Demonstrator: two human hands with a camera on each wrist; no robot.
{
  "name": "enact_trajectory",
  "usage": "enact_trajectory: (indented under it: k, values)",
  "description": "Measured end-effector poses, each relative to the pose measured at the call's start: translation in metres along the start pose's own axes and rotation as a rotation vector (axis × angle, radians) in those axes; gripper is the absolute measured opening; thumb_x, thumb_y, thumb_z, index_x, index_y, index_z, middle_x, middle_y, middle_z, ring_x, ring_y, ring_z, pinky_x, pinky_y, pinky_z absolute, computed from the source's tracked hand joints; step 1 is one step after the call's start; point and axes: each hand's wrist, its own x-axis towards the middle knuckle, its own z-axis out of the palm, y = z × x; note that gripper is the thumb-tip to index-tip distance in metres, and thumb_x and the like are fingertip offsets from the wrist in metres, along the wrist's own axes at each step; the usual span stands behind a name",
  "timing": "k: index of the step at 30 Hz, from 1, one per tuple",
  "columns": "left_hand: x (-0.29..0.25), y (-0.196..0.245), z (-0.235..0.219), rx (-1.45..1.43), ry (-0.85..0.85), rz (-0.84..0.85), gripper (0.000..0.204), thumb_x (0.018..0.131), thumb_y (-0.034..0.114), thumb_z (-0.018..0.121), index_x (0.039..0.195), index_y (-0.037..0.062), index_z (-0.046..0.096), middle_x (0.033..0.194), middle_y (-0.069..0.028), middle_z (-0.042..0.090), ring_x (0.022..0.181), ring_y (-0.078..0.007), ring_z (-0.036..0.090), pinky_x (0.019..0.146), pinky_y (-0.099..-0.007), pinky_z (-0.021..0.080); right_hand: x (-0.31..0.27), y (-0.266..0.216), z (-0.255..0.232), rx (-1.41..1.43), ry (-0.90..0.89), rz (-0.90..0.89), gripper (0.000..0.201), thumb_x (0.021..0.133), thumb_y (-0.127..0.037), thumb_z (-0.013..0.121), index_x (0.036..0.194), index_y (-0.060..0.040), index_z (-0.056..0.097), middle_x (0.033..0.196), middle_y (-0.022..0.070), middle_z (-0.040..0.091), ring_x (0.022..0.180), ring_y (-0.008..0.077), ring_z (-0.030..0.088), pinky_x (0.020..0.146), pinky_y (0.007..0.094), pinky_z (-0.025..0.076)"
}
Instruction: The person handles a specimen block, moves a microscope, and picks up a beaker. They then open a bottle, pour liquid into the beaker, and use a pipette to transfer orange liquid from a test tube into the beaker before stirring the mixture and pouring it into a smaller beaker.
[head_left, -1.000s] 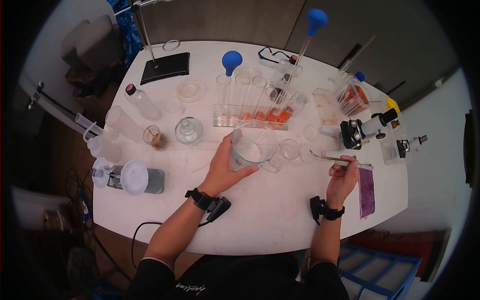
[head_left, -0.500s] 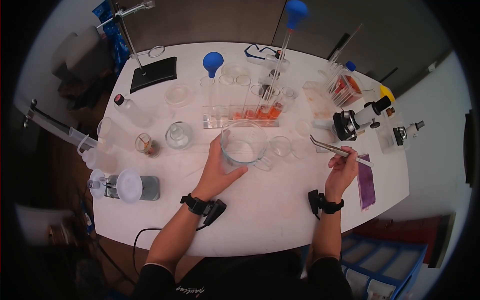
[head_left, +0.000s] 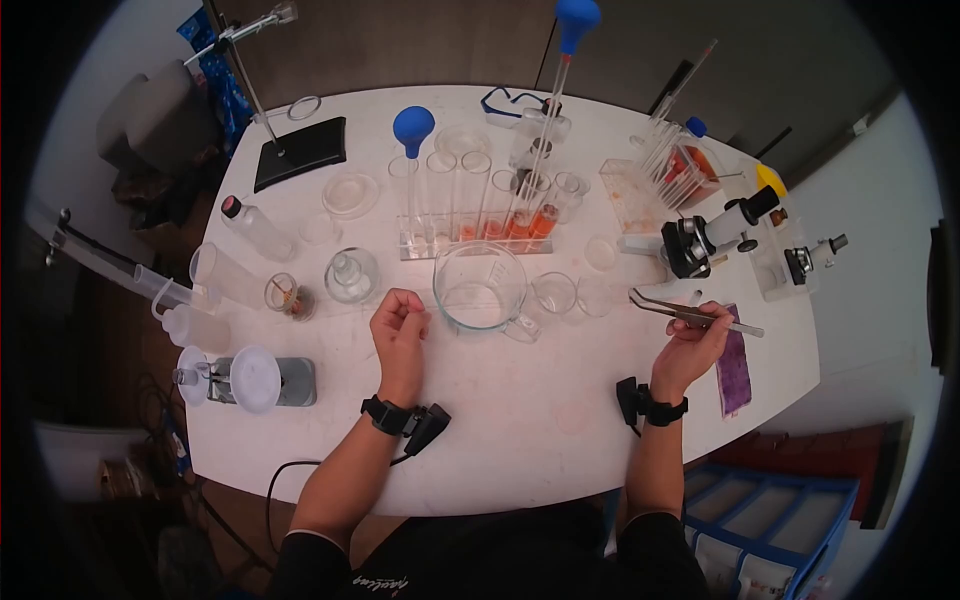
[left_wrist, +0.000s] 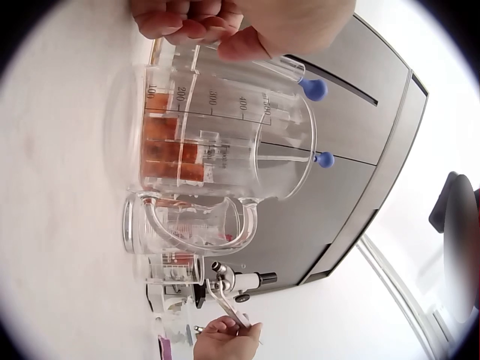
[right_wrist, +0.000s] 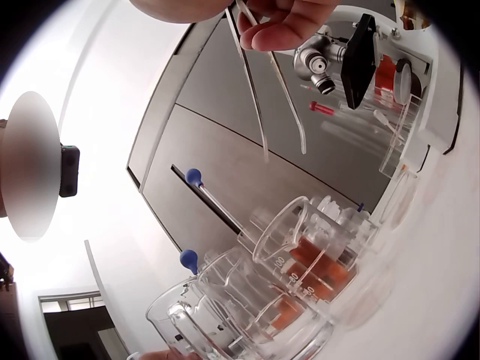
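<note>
Left hand (head_left: 398, 335) empty, its fingers loosely curled in toward the thumb, I have it just beside a clear glass measuring jug (head_left: 480, 290) that stands upright on the white table (head_left: 500, 430), handle toward the right. With the right hand (head_left: 690, 352) I pinch metal tweezers (head_left: 672, 309) between thumb and fingers, their bent tips apart and pointing left above the table, near a purple cloth (head_left: 735, 375). Behind the jug I see a clear rack (head_left: 420, 242) of test tubes, some with orange contents, and right of it small glass beakers (head_left: 554, 292).
</note>
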Motion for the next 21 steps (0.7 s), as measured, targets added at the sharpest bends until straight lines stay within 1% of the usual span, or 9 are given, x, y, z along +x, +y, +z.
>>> enact_trajectory:
  k: [5,8,11,15,16,17,18,20,21]
  values:
    - [0.0,0.003,0.002,-0.016,-0.041,-0.027,0.006,0.084,0.0,0.051,0.083,0.0054,0.053,0.071,0.0024,0.05,0.061,-0.0058,0.042,0.056,-0.0207,0.034,0.002,-0.001,0.005,0.026,0.051,-0.112,0.044,0.106,-0.045,0.033,0.095,-0.0059,0.05,0.071,0.0089,0.058,0.051,0.0135,0.051,0.045,0.0225,0.04]
    - [0.0,0.002,0.003,-0.038,-0.051,-0.033,0.008,0.089,0.006,0.05,0.083,0.0059,0.054,0.07,0.0018,0.05,0.061,-0.0067,0.043,0.057,-0.0212,0.035,0.0,0.0,-0.001,0.039,-0.022,-0.083,0.043,0.106,-0.045,0.033,0.097,-0.0065,0.05,0.069,0.0092,0.058,0.049,0.0138,0.05,0.043,0.0225,0.039]
    - [-0.001,0.004,0.004,-0.016,-0.061,-0.047,0.015,0.094,0.012,0.049,0.081,0.0062,0.053,0.069,0.0012,0.052,0.062,-0.0076,0.045,0.059,-0.0221,0.037,-0.005,-0.007,0.01,0.0,0.01,-0.063,0.039,0.106,-0.042,0.034,0.099,-0.0065,0.049,0.07,0.0101,0.059,0.047,0.0141,0.049,0.042,0.0222,0.039]
    - [0.0,-0.001,-0.001,-0.052,-0.088,-0.062,0.022,0.096,0.016,0.05,0.076,0.0064,0.053,0.069,0.0001,0.054,0.064,-0.0082,0.048,0.061,-0.0231,0.038,-0.002,-0.009,0.011,0.077,0.005,0.027,0.028,0.105,-0.035,0.039,0.098,-0.0085,0.048,0.066,0.0053,0.053,0.048,0.0107,0.044,0.042,0.0224,0.036]
    - [0.0,0.001,0.001,-0.043,-0.085,-0.063,0.032,0.096,0.016,0.05,0.066,0.0056,0.052,0.064,-0.0017,0.053,0.061,-0.0103,0.051,0.06,-0.0246,0.039,0.0,-0.011,0.007,0.074,-0.015,0.057,0.027,0.105,-0.033,0.038,0.098,-0.0087,0.047,0.064,0.0037,0.051,0.046,0.0097,0.043,0.04,0.0223,0.034]
    - [-0.001,0.001,0.001,-0.034,-0.112,-0.061,0.035,0.096,0.016,0.05,0.063,0.0051,0.051,0.063,-0.0024,0.053,0.06,-0.0113,0.051,0.06,-0.0252,0.04,0.001,-0.011,0.006,0.069,-0.035,0.084,0.026,0.105,-0.032,0.038,0.097,-0.0089,0.046,0.063,0.0021,0.05,0.044,0.0088,0.041,0.038,0.0222,0.033]
    - [-0.002,0.0,0.0,-0.025,-0.141,-0.06,0.038,0.096,0.016,0.051,0.06,0.0047,0.05,0.061,-0.0031,0.052,0.058,-0.0122,0.052,0.06,-0.0259,0.04,0.001,-0.01,0.008,0.036,-0.017,0.083,0.022,0.104,-0.03,0.042,0.091,-0.0109,0.045,0.06,-0.0017,0.042,0.044,0.0062,0.035,0.036,0.022,0.028]
    - [-0.003,0.005,0.002,-0.002,-0.176,-0.056,0.043,0.092,0.014,0.052,0.051,0.0026,0.047,0.057,-0.0078,0.056,0.056,-0.0156,0.055,0.059,-0.0282,0.041,0.0,-0.009,0.005,0.019,-0.05,0.143,0.022,0.102,-0.028,0.044,0.087,-0.0116,0.043,0.059,-0.0021,0.039,0.044,0.0059,0.033,0.036,0.022,0.027]
    - [-0.003,0.005,0.002,0.031,-0.193,-0.055,0.041,0.091,0.015,0.051,0.052,0.0026,0.048,0.057,-0.0099,0.058,0.057,-0.0165,0.056,0.06,-0.0284,0.042,0.0,-0.008,0.003,0.011,-0.068,0.172,0.023,0.102,-0.027,0.045,0.085,-0.0119,0.043,0.059,-0.0023,0.038,0.044,0.0058,0.032,0.036,0.0219,0.027]
